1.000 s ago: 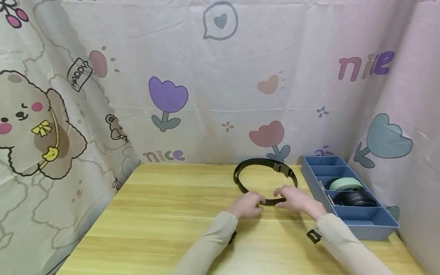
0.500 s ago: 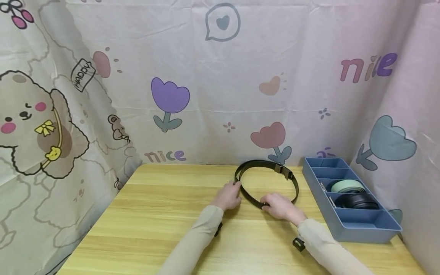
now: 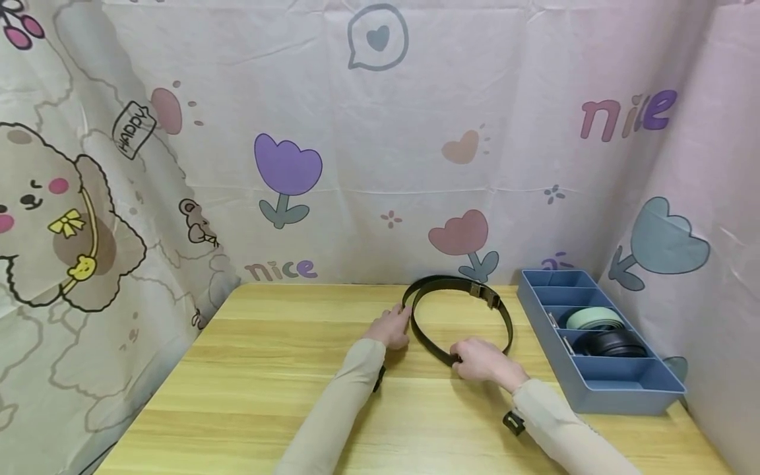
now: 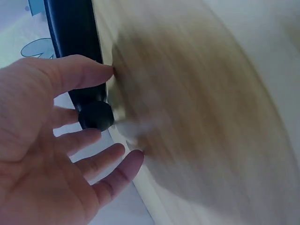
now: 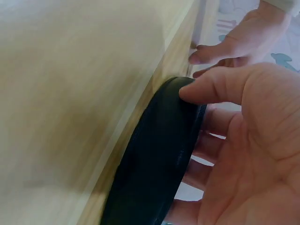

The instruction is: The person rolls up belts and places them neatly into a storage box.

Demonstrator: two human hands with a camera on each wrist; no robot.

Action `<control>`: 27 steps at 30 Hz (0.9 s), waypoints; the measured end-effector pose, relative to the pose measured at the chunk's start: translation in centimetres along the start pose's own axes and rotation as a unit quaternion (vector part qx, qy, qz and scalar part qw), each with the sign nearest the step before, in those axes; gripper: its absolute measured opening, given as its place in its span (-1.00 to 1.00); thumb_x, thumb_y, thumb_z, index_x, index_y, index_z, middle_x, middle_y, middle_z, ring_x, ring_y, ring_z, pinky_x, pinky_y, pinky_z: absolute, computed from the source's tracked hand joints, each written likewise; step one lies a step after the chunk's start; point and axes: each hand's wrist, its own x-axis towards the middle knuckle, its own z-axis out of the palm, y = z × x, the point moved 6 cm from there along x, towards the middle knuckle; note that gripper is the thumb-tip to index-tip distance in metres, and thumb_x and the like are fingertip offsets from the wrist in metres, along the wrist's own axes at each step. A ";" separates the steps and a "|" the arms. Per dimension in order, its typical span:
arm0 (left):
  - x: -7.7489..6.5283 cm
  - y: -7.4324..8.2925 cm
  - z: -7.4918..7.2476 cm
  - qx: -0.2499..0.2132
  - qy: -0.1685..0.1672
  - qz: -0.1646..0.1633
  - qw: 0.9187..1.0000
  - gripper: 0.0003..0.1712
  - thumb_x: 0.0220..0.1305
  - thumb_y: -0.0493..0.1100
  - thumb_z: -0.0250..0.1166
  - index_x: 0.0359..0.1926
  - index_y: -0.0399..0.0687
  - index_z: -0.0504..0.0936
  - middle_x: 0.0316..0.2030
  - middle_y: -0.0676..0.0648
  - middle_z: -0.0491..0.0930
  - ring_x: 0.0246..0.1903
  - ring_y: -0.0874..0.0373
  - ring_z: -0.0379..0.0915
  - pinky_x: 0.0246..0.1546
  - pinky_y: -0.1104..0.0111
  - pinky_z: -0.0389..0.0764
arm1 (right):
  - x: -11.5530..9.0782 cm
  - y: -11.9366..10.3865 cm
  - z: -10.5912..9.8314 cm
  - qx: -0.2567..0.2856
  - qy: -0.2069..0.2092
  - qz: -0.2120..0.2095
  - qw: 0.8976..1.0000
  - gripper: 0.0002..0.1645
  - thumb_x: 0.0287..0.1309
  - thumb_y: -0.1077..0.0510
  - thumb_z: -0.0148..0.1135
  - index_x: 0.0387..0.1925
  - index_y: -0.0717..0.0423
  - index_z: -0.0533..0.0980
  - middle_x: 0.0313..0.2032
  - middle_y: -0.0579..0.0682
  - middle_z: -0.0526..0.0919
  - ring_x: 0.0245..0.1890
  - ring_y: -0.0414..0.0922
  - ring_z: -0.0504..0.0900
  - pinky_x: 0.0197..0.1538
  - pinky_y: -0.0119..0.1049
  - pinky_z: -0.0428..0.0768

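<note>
A black belt with a metal buckle stands on its edge in a loop on the table. My right hand pinches its near side; in the right wrist view the thumb lies on one face and the fingers reach behind. At the loop's left, my left hand holds the outer strand. Seen from the left wrist, its thumb crosses in front of the belt, the index finger goes partly hidden behind it, and the other fingers are spread loosely. A rounded dark end sticks out below the thumb.
A blue-grey divided box stands at the right of the wooden table. Its compartments hold a rolled light-green belt and a rolled black belt. A printed curtain hangs behind and at both sides.
Both hands were together at the belt's near side. The left hand has since moved up and left to its left side, while the right hand shifted slightly left and now pinches it.
</note>
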 end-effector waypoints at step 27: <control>-4.7 -4.4 -1.5 0.042 0.031 0.004 0.999 -0.20 0.23 -0.07 0.28 0.44 -0.13 0.23 0.34 -0.29 0.32 0.20 -0.28 0.39 0.19 -0.04 0.45 | 1.4 -3.2 1.2 -0.003 -0.004 -0.114 0.993 -0.51 0.25 -0.01 0.27 0.15 0.09 0.51 -0.19 -0.08 0.69 -0.23 -0.18 0.62 -0.08 -0.14 0.58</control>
